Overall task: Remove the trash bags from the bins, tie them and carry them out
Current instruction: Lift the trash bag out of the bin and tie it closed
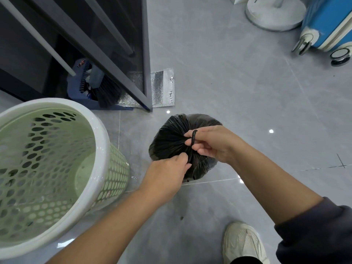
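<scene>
1. Centrally, just below the middle of the frame, a black trash bag (pixel 171 138) sits on the grey tiled floor (pixel 228 82), its top gathered into a bunch.
2. The left hand (pixel 167 174), reaching in from the lower left, pinches the gathered neck of the bag between thumb and curled fingers.
3. The right hand (pixel 213 145), coming from the right in a dark sleeve (pixel 320 231), has its fingers curled, with a twisted strand of the bag (pixel 194 138) looped over its index finger.
4. At the left edge stands a pale green perforated bin (pixel 102 149) with a white rim, just beside the bag and with no liner in it.
5. Above the bin, a broom (pixel 108 92) and a blue dustpan (pixel 76 88) rest behind a dark-framed glass door (pixel 146 54); a silver foil pouch (pixel 162 88) lies flat on the floor beside them.
6. In the upper right are a round white stand base (pixel 274 14) and a blue wheeled suitcase (pixel 327 21).
7. A pale sneaker (pixel 243 242) shows at the bottom edge.
</scene>
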